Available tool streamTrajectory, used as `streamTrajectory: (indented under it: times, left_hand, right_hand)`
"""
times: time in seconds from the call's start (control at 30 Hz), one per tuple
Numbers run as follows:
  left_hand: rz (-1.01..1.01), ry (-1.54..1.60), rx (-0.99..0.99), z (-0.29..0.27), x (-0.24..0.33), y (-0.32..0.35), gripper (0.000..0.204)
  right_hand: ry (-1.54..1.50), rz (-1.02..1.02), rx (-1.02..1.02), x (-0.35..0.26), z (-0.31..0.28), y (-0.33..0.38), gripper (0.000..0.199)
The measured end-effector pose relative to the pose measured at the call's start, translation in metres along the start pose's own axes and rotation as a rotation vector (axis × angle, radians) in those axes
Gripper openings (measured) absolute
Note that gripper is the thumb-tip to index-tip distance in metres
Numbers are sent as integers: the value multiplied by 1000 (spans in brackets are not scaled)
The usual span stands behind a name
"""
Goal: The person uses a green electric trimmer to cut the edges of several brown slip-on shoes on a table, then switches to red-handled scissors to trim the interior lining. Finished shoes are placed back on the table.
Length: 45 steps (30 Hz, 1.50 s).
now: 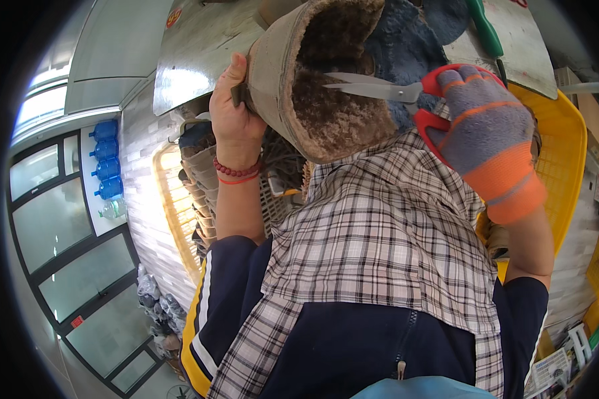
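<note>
A tan boot with brown fleece lining is held up over the near edge of the worktable, its opening toward me. My bare left hand grips the boot's left side, thumb pointing up. In my right hand, which wears a grey and orange glove, are red-handled scissors. Their blades point left, slightly parted, in front of the lining; whether they touch it I cannot tell. Dark blue fuzzy material lies behind the scissors.
The metal-topped worktable carries a green-handled tool. A pale yellow basket with stacked tan boot pieces stands left, a deeper yellow basket right. Checked apron cloth covers my lap. Blue water bottles line the left wall.
</note>
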<state>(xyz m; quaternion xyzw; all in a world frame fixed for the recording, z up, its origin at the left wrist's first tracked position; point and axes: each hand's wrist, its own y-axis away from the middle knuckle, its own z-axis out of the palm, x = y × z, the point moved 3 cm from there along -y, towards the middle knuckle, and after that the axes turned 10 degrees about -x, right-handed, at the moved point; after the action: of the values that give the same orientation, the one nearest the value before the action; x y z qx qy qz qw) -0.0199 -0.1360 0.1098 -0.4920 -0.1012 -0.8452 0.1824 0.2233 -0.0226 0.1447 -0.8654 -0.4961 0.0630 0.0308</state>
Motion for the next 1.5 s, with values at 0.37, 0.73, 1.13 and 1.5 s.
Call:
streamTrajectory:
  times: [0.37,0.73,1.13,1.5]
  left_hand:
    - [-10,-47,2,15,-5,-3,34]
    - [-30,-57,-17,11,-8,-4,35]
    - [-42,-54,4,12,-10,-4,37]
    - [-31,-30,73,4,-10,2,39]
  right_hand:
    - [140,-74,68,-13,-4,-18,33]
    - [237,-289,128,-16,-15,-32,12]
    - [221,-386,190,-22,-19,-40,8]
    - [-190,-34,196,39,-2,-3,36]
